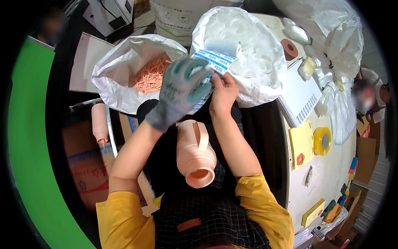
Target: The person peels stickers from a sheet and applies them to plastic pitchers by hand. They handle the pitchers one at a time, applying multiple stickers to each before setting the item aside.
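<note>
My left hand (182, 89), in a grey glove with green fingertips, grips a strip of white labels with blue print (213, 61). My bare right hand (223, 92) pinches the same label strip from the right, just below its upper end. A roll of label backing (224, 46) curls at the top of the strip. A pink plastic jug with a handle (195, 155) lies in my lap between my forearms, its round opening toward me.
A white sack of orange-pink plastic pieces (151, 74) stands open on the left, a white sack of pale parts (253, 54) on the right. A pink bottle (99, 122) stands at left. The white table (327, 174) carries a yellow tape roll (322, 140), yellow notes and a white keypad-like block (299, 97).
</note>
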A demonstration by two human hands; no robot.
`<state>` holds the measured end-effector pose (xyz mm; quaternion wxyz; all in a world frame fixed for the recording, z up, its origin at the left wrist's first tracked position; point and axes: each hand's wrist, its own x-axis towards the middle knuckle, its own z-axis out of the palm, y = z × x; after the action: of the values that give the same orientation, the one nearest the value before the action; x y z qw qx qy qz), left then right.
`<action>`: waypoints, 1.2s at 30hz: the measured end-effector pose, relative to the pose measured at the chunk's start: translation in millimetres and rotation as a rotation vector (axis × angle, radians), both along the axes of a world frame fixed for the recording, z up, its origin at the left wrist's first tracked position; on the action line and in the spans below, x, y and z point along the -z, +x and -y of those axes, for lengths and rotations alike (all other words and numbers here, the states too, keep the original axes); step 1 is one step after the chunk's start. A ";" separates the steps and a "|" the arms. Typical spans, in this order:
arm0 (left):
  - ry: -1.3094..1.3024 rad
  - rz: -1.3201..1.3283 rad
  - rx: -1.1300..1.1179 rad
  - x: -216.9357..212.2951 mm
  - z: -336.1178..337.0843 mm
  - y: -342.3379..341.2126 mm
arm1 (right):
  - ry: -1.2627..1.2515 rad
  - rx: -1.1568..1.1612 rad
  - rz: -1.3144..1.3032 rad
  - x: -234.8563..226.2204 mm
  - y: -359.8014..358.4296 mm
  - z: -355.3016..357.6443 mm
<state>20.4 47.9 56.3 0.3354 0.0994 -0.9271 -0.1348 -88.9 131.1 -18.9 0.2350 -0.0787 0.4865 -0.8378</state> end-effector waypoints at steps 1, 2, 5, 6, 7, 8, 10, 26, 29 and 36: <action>-0.040 0.020 -0.005 7.8 13.0 -13.4 | 0.005 -0.008 -0.011 0.1 1.0 -0.1; -0.081 0.041 -0.012 13.3 24.5 -24.0 | 0.009 -0.016 -0.021 2.2 3.6 1.1; -0.136 0.054 0.035 21.8 35.2 -38.9 | 0.020 -0.035 -0.011 2.5 1.0 -4.4; -0.136 0.052 0.045 23.4 34.4 -39.3 | 0.013 -0.044 0.001 1.0 -1.2 -6.8; -0.137 0.060 0.049 24.8 32.8 -36.2 | 0.004 -0.058 0.023 -1.0 0.7 -8.8; -0.143 0.025 0.070 26.5 31.5 -34.3 | -0.015 -0.054 0.048 -6.9 2.8 -10.2; -0.146 0.008 0.084 25.6 27.2 -29.1 | 0.059 -0.119 0.049 -4.1 3.2 -16.6; 1.013 -0.286 -0.091 65.3 -162.0 113.9 | 0.433 -0.897 0.192 -15.9 89.6 -262.2; 1.089 -0.349 -0.002 30.1 -150.6 130.1 | 0.383 -0.886 -0.012 -21.0 100.1 -248.1; 1.466 -0.395 -0.285 2.8 -85.8 199.3 | 0.586 -0.800 -0.988 -29.8 112.5 -231.9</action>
<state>219.7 133.7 53.5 0.3571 0.3885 -0.5019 -0.6853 23.6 363.0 10.9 0.2883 -0.5569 0.6757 -0.3875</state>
